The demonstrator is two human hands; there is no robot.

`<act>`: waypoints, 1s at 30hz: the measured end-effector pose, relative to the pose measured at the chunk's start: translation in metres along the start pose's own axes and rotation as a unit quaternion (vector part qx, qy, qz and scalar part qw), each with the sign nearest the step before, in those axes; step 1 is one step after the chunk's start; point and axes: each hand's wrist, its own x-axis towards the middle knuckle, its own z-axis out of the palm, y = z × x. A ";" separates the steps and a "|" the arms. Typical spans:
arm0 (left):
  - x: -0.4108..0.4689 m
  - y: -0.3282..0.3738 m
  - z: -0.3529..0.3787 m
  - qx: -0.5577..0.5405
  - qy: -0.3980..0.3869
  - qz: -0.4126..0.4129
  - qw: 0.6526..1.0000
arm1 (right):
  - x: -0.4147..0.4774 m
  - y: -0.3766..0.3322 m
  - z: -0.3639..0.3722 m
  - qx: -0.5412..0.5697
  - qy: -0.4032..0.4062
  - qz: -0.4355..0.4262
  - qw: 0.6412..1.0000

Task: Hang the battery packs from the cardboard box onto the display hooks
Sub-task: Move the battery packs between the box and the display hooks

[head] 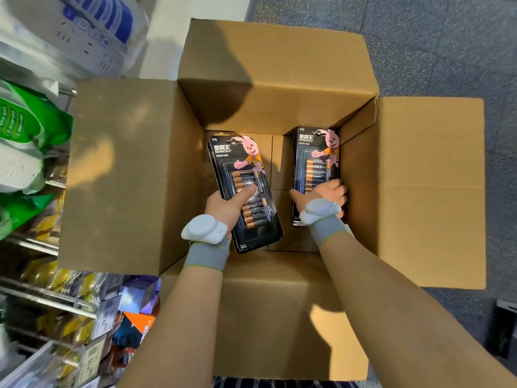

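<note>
Battery packs (243,163): two stacks in the cardboard box (279,79), black cards with a pink rabbit and copper-topped cells.
Hard to make out: how many packs each stack holds (only layered card edges show).
Hidden, left stack (251,217): its lower left side is behind the left hand (226,205) and a white wrist pod (202,229).
Hidden, right stack (313,161): its lower end is behind the right hand (327,194) and wrist; small print on both stacks is unreadable.
Blurred: display hooks (56,301) at 8 o'clock show only as metal rods with yellow goods smeared around them; a price tag (103,320) there cannot be read with certainty.
Cut off: green bags (22,130) at 9 o'clock, white packaging (92,29) at 11 o'clock and the person's striped clothing at 6 o'clock all run out of view.
Box: all four flaps are folded open, and it stands on a speckled grey floor (433,37).
Box contents: the left stack is tilted at 9 o'clock of the box floor, the right stack lies against the wall at 3 o'clock, and bare cardboard shows between them.
Left hand: holds the left stack, with its thumb laid across the cells.
Right hand: grips the right stack, fingers curled over its right edge and thumb at its left edge.
</note>
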 end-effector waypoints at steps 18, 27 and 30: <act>-0.021 0.001 0.008 0.014 0.005 0.021 1.000 | -0.039 0.007 -0.036 0.086 -0.119 -0.065 0.987; -0.047 0.007 0.009 0.041 -0.004 0.084 0.996 | -0.082 0.023 -0.040 0.227 -0.209 -0.160 0.938; -0.054 0.007 0.011 0.015 0.002 0.120 0.993 | -0.088 0.030 -0.042 0.205 -0.190 -0.199 0.939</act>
